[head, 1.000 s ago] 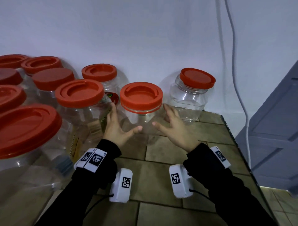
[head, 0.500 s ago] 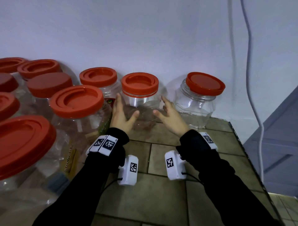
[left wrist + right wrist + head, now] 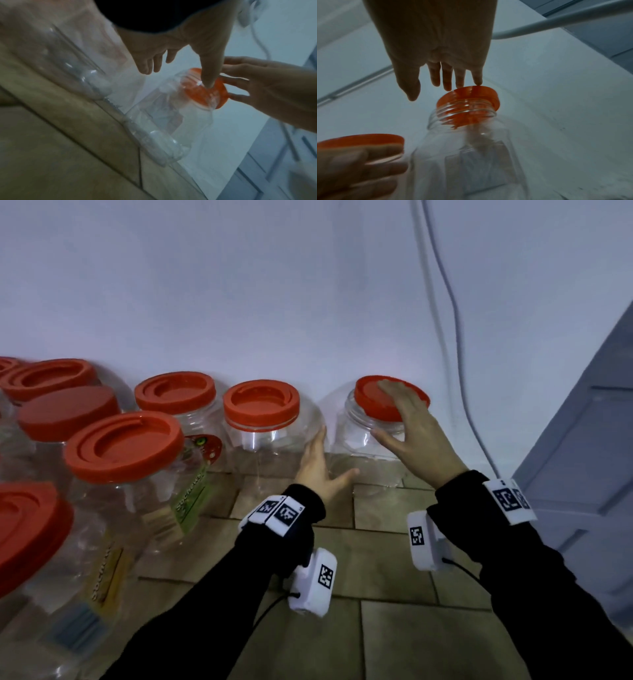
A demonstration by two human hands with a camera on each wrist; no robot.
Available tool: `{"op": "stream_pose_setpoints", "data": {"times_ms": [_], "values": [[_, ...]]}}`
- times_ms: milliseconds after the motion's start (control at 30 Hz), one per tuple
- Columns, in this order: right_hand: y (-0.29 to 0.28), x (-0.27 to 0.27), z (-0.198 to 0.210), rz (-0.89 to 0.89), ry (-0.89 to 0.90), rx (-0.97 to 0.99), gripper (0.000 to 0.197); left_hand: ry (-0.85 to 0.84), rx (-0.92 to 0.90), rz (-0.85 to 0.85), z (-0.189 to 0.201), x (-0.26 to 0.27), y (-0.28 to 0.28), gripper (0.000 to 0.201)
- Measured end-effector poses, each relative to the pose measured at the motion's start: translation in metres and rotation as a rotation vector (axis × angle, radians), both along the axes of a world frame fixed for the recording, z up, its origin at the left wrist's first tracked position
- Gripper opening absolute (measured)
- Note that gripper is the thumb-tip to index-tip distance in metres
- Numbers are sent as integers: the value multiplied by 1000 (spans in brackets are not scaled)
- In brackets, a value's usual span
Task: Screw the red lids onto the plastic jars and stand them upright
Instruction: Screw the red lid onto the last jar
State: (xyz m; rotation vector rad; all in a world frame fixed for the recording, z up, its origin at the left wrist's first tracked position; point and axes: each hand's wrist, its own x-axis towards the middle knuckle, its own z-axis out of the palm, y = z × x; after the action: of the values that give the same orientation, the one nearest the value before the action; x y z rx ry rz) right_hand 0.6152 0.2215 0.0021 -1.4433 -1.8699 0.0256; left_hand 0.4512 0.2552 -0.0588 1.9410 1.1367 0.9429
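A clear plastic jar (image 3: 363, 446) stands at the right end of the row by the wall, its red lid (image 3: 376, 398) sitting tilted on the neck with threads showing below it (image 3: 469, 96). My right hand (image 3: 407, 416) reaches over this lid with straight fingers, and the fingertips (image 3: 477, 81) touch its top. To its left stands another jar (image 3: 274, 440) with a red lid (image 3: 260, 405). My left hand (image 3: 322, 463) is open between the two jars, fingers laid against that jar's right side, thumb spread.
Several more red-lidded jars (image 3: 123, 446) crowd the left side of the tiled table (image 3: 376, 570). The table's right edge (image 3: 510, 484) lies just beyond the right arm, with a grey door (image 3: 582, 440) past it. A white cable (image 3: 445, 285) hangs down the wall.
The jar held between both hands has been slid back to the wall and let go. My right hand moved right onto the end jar's lid; the left hand shifted to the jar's right side.
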Motion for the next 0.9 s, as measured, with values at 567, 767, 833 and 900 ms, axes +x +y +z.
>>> {"op": "stream_pose_setpoints", "data": {"times_ms": [567, 767, 833, 900], "values": [[-32, 7, -8, -28, -85, 150, 40, -104, -172, 34, -15, 10, -4, 91], [-74, -8, 18, 73, 308, 225, 25, -219, -204, -13, -21, -27, -50, 91], [-87, -13, 29, 93, 441, 239, 29, -217, -183, -20, -22, -43, -64, 91], [-98, -17, 37, 115, 523, 261, 32, -200, -141, -45, -21, -59, -78, 91]]}}
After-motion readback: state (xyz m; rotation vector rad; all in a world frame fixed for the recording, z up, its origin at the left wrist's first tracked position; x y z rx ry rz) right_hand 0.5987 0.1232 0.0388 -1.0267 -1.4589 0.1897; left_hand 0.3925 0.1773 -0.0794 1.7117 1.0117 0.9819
